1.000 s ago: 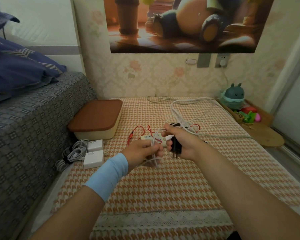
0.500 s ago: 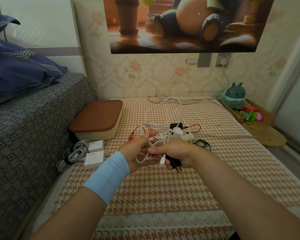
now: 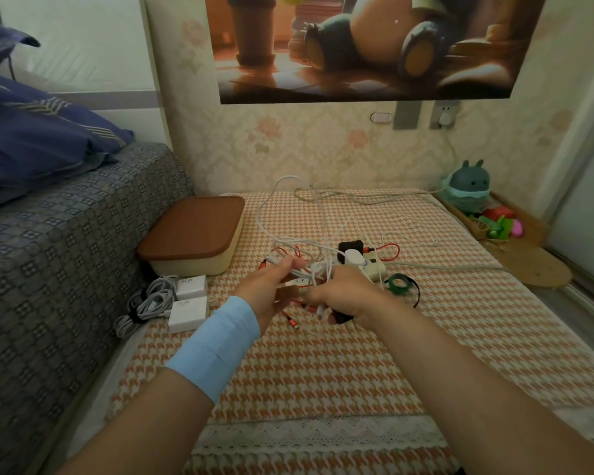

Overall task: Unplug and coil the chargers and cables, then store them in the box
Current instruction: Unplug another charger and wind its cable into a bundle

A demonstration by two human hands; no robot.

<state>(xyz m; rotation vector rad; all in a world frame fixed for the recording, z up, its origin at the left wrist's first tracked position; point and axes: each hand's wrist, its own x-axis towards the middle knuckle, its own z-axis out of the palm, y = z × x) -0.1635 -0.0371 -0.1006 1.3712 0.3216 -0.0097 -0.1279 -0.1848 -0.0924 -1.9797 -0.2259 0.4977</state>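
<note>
From the head view, both forearms reach out over a surface covered in an orange-and-cream houndstooth cloth, and the hands meet near its middle. The left hand, with a pale blue wristband behind it, has its grip closed on strands of a white cable, whose loose loops rise from the hands and arc toward the far wall. The right hand is just beside the left; its grip is curled round a black charger that shows under the palm, and white strands run through the fingers too. Just beyond the hands lies a white power strip with a black plug and a white plug seated in it, and a red cable loops at its far side. A roll of green tape lies to the right of the right hand. The box, cream with its brown lid on, sits at the far left of the surface against the bed. Nearer than the box, two white chargers lie side by side, touching their coiled grey cables. A teal toy stands in the far right corner
</note>
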